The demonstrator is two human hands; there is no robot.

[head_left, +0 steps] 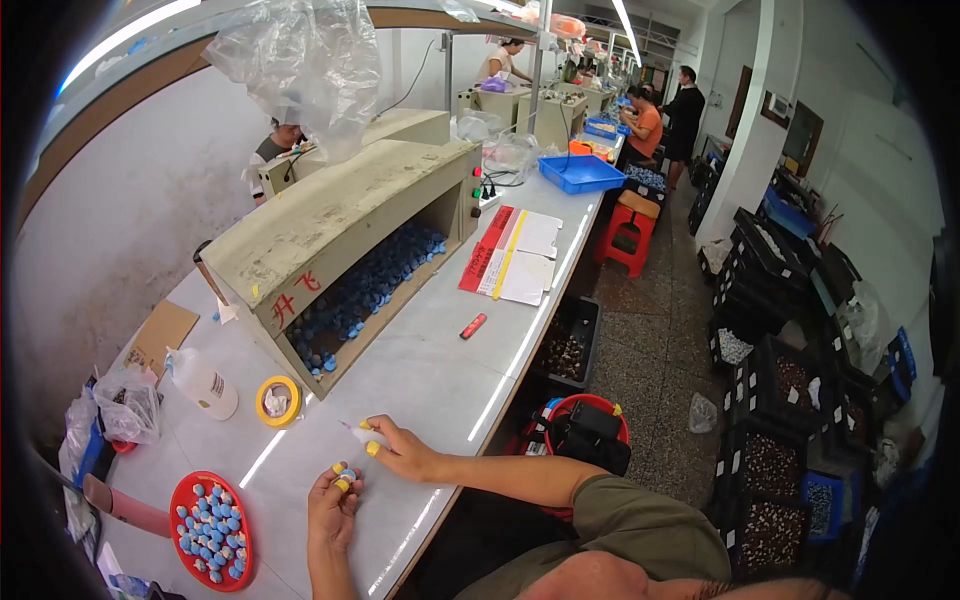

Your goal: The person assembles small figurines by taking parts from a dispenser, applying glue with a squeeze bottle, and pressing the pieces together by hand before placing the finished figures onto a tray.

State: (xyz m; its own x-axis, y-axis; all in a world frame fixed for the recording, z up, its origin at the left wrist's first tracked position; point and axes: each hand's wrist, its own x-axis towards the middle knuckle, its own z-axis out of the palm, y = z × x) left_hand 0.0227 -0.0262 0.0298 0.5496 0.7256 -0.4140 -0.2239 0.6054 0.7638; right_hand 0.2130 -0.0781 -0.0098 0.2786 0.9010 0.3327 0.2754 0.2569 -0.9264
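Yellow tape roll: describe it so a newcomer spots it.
Find the large beige machine on the grey bench. Off its near end, right of the white bottle, lies the yellow tape roll. Unlike the bottle, it's a flat ring with something white inside.

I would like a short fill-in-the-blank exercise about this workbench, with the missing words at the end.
1. The round basin that contains small blue pieces is ____ in colour.
2. The white bottle stands to the ____ of the tape roll.
3. The right hand holds a slim pale tool, and its fingertip coverings are ____.

Missing words: red; left; yellow.
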